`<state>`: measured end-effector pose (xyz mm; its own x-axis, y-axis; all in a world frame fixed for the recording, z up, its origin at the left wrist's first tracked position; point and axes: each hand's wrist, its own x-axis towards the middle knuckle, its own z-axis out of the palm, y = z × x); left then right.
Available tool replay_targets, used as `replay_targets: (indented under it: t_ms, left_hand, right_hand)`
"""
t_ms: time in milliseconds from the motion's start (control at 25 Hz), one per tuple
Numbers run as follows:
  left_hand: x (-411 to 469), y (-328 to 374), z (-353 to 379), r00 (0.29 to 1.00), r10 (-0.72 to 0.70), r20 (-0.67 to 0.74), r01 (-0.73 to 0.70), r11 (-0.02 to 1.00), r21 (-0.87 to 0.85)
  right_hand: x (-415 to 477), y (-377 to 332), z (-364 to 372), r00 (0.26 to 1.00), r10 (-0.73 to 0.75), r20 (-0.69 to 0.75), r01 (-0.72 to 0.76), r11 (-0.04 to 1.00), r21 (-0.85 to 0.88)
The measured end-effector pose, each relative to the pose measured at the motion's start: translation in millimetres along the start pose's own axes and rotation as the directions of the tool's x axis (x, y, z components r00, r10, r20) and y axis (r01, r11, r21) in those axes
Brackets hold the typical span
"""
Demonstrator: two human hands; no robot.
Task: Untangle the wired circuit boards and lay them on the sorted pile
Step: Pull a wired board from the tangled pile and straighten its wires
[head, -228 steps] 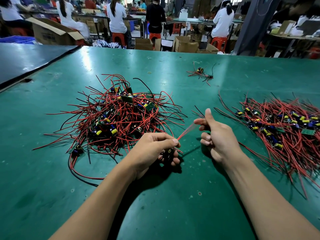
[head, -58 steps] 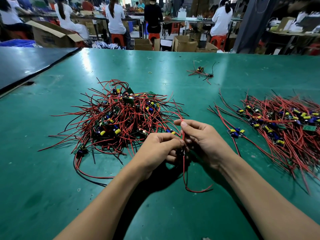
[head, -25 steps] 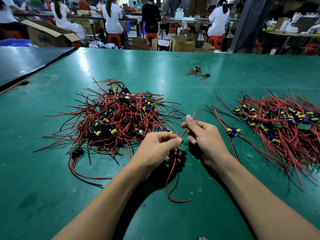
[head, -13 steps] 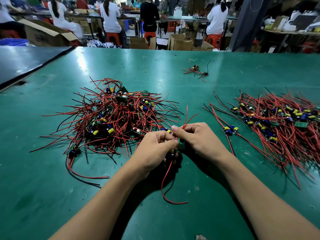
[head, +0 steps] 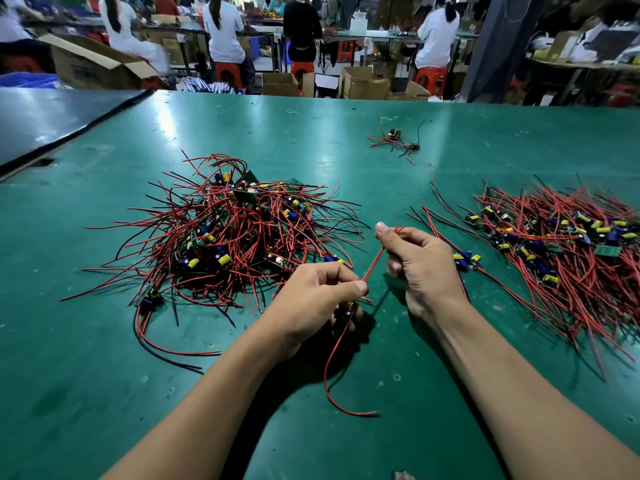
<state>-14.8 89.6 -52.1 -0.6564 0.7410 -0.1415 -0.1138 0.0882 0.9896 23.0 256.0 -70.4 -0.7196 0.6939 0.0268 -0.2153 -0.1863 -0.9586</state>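
A tangled heap of circuit boards with red and black wires [head: 235, 237] lies left of centre on the green table [head: 346, 150]. The sorted pile [head: 561, 244] spreads out at the right, its wires roughly parallel. My left hand [head: 311, 299] grips one small wired board [head: 348, 308], mostly hidden under the fingers. A red wire [head: 372, 265] runs taut from it up to my right hand [head: 419, 265], which pinches the wire's end. Another red wire [head: 332, 375] from the board curls down onto the table.
A small separate cluster of wired boards [head: 394, 140] lies further back. A single board [head: 465, 261] sits at the sorted pile's near edge. A dark table [head: 45, 119] adjoins on the left. Seated people, red stools and cardboard boxes [head: 363, 84] fill the background.
My right hand has slid up and away from my left hand along the red wire, pulling it straight. The left hand keeps its hold on the board.
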Motion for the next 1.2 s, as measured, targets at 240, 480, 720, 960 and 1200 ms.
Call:
replay_targets:
  t_ms: [240,480,720,960,1200]
  left_hand:
    - [-1,3,-1,0.998,-0.038,0.045,0.039,0.999,-0.025]
    - [-2,3,-2,0.997,-0.059,0.051,0.063,0.995,-0.081]
    - [1,0,-1,0.998,-0.055,-0.027,0.052,0.995,-0.087]
    - [1,0,-2,0.998,-0.060,-0.022,0.055,0.980,-0.191]
    - [2,3,-5,0.996,-0.082,-0.033,0.076,0.984,-0.160]
  right_hand:
    - [0,-9,-1,0.989,0.145,-0.003,-0.143,0.980,0.136]
    - [0,-17,-1,0.924,0.362,0.124,-0.382,0.844,0.376]
    - [-5,-12,-3,0.908,0.348,0.232,-0.387,0.910,0.148]
    - [-18,-5,-5,0.760,0.367,0.536,-0.380,0.920,-0.092]
    - [-15,-2,-3,0.945,0.012,0.328,0.130,0.904,-0.408]
